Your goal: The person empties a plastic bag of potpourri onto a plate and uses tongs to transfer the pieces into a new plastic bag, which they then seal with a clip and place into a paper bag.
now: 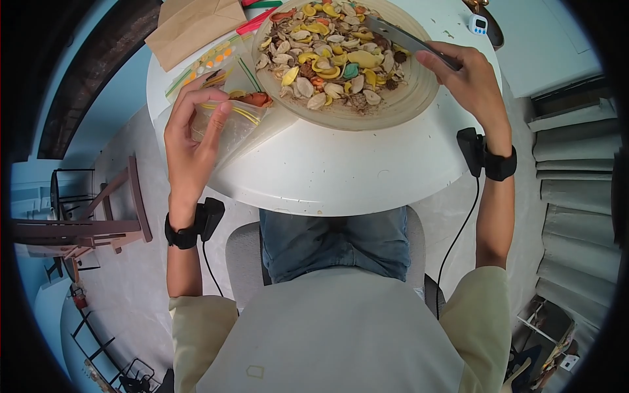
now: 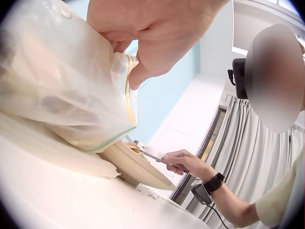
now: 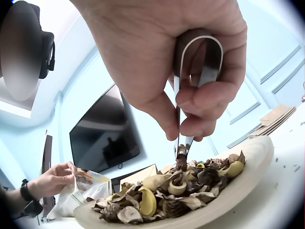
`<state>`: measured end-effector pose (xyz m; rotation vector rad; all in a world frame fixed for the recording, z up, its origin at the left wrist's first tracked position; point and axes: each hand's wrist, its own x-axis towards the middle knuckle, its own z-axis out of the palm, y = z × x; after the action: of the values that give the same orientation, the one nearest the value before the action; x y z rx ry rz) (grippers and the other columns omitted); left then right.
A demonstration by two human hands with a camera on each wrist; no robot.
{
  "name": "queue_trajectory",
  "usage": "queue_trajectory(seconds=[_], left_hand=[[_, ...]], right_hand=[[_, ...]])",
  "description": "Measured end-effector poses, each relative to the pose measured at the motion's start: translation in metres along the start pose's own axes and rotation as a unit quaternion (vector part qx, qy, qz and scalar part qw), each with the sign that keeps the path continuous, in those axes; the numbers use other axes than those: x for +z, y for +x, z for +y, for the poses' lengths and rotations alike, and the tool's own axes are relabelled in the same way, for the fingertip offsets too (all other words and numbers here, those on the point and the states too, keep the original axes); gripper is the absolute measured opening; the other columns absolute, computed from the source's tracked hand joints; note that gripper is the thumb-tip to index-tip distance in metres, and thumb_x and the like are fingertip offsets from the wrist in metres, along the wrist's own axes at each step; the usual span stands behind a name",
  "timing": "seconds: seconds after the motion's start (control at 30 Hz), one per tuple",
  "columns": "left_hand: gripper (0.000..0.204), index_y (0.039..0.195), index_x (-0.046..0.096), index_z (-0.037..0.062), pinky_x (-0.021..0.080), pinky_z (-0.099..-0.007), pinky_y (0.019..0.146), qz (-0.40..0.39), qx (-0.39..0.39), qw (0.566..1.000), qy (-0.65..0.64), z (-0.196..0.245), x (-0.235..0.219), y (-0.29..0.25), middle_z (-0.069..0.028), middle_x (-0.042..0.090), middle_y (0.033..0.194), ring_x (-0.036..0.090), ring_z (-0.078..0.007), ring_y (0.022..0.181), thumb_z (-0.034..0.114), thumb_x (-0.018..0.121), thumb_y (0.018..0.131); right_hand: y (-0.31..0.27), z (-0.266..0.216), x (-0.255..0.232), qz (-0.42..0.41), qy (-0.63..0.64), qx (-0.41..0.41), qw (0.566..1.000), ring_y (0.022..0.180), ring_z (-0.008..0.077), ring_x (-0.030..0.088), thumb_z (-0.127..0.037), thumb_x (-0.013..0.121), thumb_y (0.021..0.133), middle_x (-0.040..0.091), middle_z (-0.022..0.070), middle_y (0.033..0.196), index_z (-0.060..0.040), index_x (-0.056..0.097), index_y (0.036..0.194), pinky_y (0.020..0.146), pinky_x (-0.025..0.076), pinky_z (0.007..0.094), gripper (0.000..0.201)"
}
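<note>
White and glossy, the round table (image 1: 354, 173) is strewn with dark crumbs along its near side. At its far edge a brown paper bag (image 1: 196, 29) is laid beside a zip pouch printed in orange and white (image 1: 213, 59), and a small white timer (image 1: 478, 24) is placed at the right. Beyond the table, pale grey curtains (image 1: 580, 196) are hung on one side, a dark wooden chair (image 1: 134, 196) is seen on the other, and a black television (image 3: 102, 133) is mounted on a light blue wall (image 3: 157, 100).

Contents of the clear zip bag (image 1: 239, 134) are blurred by its cloudy plastic, though reddish-orange pieces are shown at its mouth. The far rim of the plate (image 1: 411, 103) is cut off by the head view. A dark brown piece is seen at the tweezers' tips; it is perhaps pinched there, but this cannot be told surely.

Curled yellow peels, flat papery discs and rough brown cones are heaped as potpourri (image 1: 327, 59) on the wide, pale plate. Flat metal tweezers (image 1: 403, 40), bent into a U, are gripped by the right hand (image 1: 468, 72) above the heap. The bag's yellow-striped edge is pinched by the left hand (image 1: 193, 134), just left of the plate.
</note>
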<state>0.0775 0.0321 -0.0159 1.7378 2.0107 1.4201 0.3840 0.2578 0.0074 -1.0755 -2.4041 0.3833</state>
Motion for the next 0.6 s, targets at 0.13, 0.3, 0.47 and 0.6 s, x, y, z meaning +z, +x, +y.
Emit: queue_trajectory(seconds=[0.13,0.3,0.47,0.6], left_hand=[[0.011,0.098,0.064,0.0014,0.041,-0.0312,0.100,-0.006,-0.022,0.999,-0.038,0.002,0.001,0.000,-0.0095,0.061,0.111,0.055,-0.0188,0.114,0.009,0.067,0.090],[0.012,0.098,0.064,0.0015,0.041,-0.0310,0.100,-0.001,-0.013,1.000,-0.015,-0.001,-0.001,-0.002,-0.0096,0.060,0.112,0.055,-0.0182,0.113,0.009,0.067,0.090],[0.012,0.099,0.064,0.0017,0.041,-0.0314,0.101,0.001,-0.022,0.999,-0.028,0.000,0.001,-0.002,-0.0099,0.061,0.112,0.054,-0.0194,0.116,0.010,0.067,0.090],[0.013,0.099,0.064,0.0018,0.040,-0.0320,0.101,0.016,-0.015,0.999,-0.030,-0.001,0.001,-0.001,-0.0100,0.061,0.113,0.054,-0.0205,0.118,0.010,0.067,0.090]], right_hand=[[0.001,-0.014,0.004,0.015,0.027,-0.035,0.999,0.063,0.0223,0.066,-0.043,0.068,0.086,0.071,0.0132,0.079,-0.0070,0.074,0.105,0.062,0.050,0.0312,0.041],[0.005,-0.050,0.021,0.023,0.066,-0.091,0.993,0.059,0.0246,0.063,-0.043,0.067,0.087,0.068,0.0120,0.071,-0.0083,0.074,0.102,0.059,0.048,0.0335,0.038],[0.004,-0.093,0.041,-0.025,0.083,-0.134,0.987,0.061,0.0301,0.062,-0.043,0.065,0.086,0.064,0.0114,0.065,-0.0099,0.074,0.095,0.060,0.048,0.0386,0.035],[0.005,-0.116,0.059,-0.020,0.112,-0.192,0.975,0.064,0.0328,0.063,-0.039,0.065,0.083,0.064,0.0137,0.064,-0.0075,0.073,0.089,0.063,0.049,0.0427,0.033]])
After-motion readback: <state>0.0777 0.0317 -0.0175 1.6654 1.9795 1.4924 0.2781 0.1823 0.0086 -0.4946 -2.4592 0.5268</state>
